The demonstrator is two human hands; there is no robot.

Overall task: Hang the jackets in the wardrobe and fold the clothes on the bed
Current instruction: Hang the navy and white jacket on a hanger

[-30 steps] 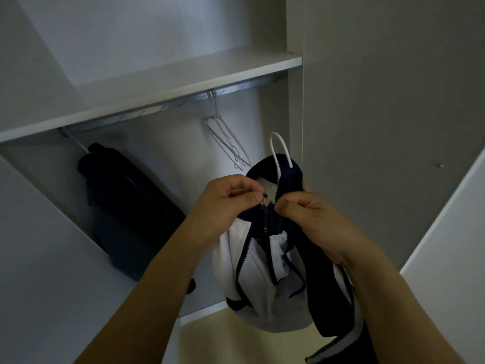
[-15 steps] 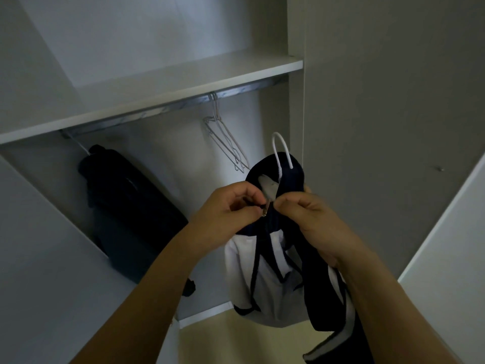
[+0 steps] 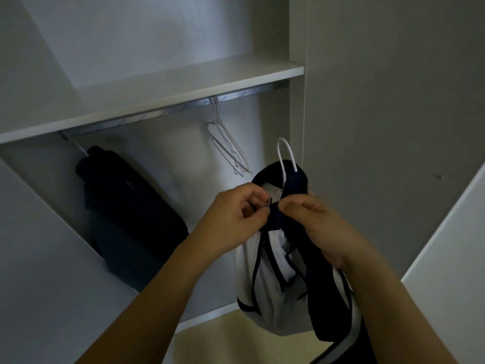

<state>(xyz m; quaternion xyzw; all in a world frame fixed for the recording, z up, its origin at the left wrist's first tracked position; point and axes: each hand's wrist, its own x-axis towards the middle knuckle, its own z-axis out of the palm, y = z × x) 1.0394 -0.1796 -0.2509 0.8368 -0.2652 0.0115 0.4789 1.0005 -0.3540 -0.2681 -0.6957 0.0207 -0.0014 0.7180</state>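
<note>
Head view, looking into the open wardrobe point(image 3: 298, 35), and front and centre is the navy-and-white jacket point(image 3: 278, 290), held up in the air in front of the right half of the hanging space. It hangs long axis near vertical, collar at the top, hem drooping toward the floor, body bunched and sagging white below the dark collar. Out of the collar pokes the white hook of its hanger point(image 3: 286, 156), pointing straight up, clear of the rail and touching nothing.

Both hands are right at the neck of it. The left hand point(image 3: 233, 219) has thumb and forefinger pinched on the small metal zip pull point(image 3: 269, 203) at the top of the front opening, other fingers curled in. The right hand point(image 3: 317, 222) grips the dark collar fabric just beside that, fingers curled round the cloth, knuckles almost touching the left hand's fingertips. The zip line runs down from the pull between the white panels.

Behind, the metal rail point(image 3: 168, 111) runs under the white shelf point(image 3: 183, 85). A cluster of bare wire hangers point(image 3: 228, 145) hangs from it, just left of and above the jacket. Well over to the left, a dark jacket point(image 3: 126, 216) hangs on the rail against the back wall. Pale floor point(image 3: 236, 348) shows at the bottom.
</note>
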